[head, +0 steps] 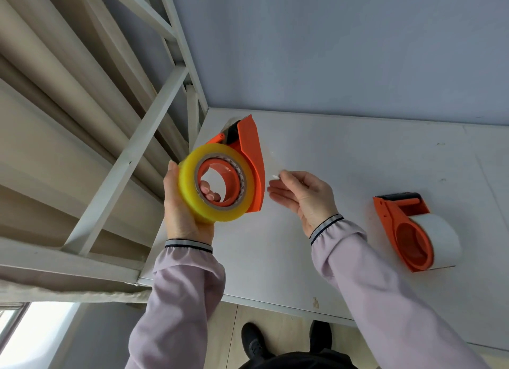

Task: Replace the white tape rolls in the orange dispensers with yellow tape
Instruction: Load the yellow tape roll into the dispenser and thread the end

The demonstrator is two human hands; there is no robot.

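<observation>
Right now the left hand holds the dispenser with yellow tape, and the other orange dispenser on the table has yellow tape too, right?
Not quite. In the head view, the left hand does hold the dispenser with yellow tape, but the other orange dispenser on the table carries a white tape roll.

Under both hands spreads a pale white table [344, 153], faintly scuffed, with a small brownish mark [316, 302] near its front edge, below and between the wrists. Beyond the fingertips rises a plain grey-blue wall [330, 43]. Off to the left of the left hand runs a white metal frame [129, 159] of angled bars, and behind it hang beige curtain folds [55, 93]. Low down, beneath the forearms, there's a strip of light wood floor [278, 327] with two black shoes [253, 341] planted on it. Bottom left, well below the left hand, a bright window corner [33, 333] glows.
</observation>
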